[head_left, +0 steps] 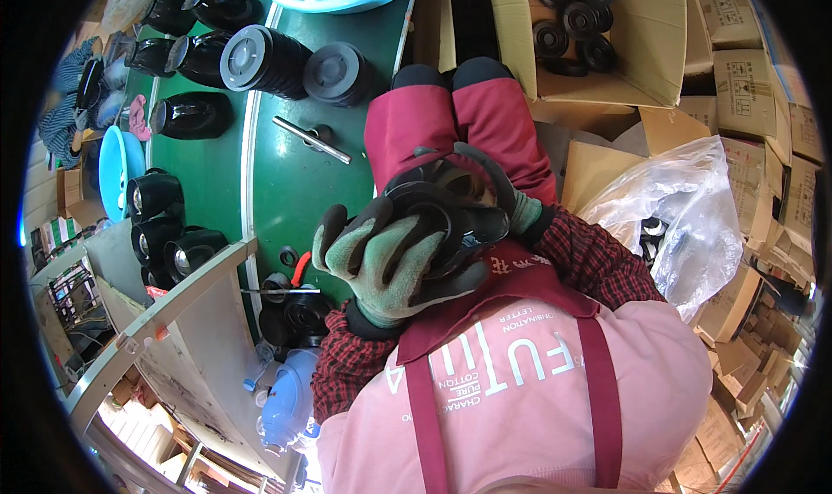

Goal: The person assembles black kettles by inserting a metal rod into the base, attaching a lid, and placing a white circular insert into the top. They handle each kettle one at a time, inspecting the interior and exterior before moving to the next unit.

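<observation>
A glossy black plastic housing (481, 225), hollow and rounded, is held in front of my lap, close to my apron. My left hand (394, 256), in a green-and-black work glove, wraps across its left side and covers much of it. On its far right side, my gloved right hand (507, 186) curls its fingers around the rim. Fingers of both gloves hide part of the housing, so its full shape cannot be made out. To the left, on the green workbench (286, 186), lies a metal bar tool (312, 139).
Stacked black discs (251, 56) and glossy black housings (195, 115) stand on the bench. A light blue basin (347, 2) sits at its far end. Right of me are a cardboard box (646, 43) of round black parts and a clear plastic bag (693, 208). Another person's striped sleeve (61, 121) shows far left.
</observation>
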Motion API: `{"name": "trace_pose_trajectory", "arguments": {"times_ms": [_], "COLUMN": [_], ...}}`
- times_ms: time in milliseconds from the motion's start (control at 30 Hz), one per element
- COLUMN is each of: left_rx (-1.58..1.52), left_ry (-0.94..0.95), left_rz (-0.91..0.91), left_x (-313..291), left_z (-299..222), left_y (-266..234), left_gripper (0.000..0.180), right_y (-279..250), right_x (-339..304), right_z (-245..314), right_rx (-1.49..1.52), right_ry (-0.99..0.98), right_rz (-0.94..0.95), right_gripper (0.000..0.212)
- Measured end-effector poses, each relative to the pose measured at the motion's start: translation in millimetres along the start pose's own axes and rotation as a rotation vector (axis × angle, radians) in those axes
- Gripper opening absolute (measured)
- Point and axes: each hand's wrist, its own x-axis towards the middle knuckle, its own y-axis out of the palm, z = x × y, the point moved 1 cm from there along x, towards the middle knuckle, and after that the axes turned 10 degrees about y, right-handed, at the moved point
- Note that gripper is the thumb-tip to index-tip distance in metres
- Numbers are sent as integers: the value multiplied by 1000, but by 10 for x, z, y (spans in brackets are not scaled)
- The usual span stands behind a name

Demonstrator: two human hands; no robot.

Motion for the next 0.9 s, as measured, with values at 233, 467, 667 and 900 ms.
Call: {"name": "trace_pose_trajectory", "arguments": {"times_ms": [233,467,667,900], "left_rx": [-261,-510,-125,129], "left_ry": [-299,-293,-829,-1296], "left_rz": [-210,140,37,164], "left_x": [-39,-683,-1396,-1883], "left_z": [28,206,1420,2726], "left_y": [274,585,1318,1705], "left_gripper": [145,124,99,91], "right_y": [107,-1212,-232,161], "right_x": [286,1067,1016,1276], "right_z": [801,1130,836,749], "right_rx": [351,204,-1384,-1150], "right_ry": [280,234,126,174], "right_rz": [217,222,-53,-175], "right_gripper": [62,54,57,61]}}
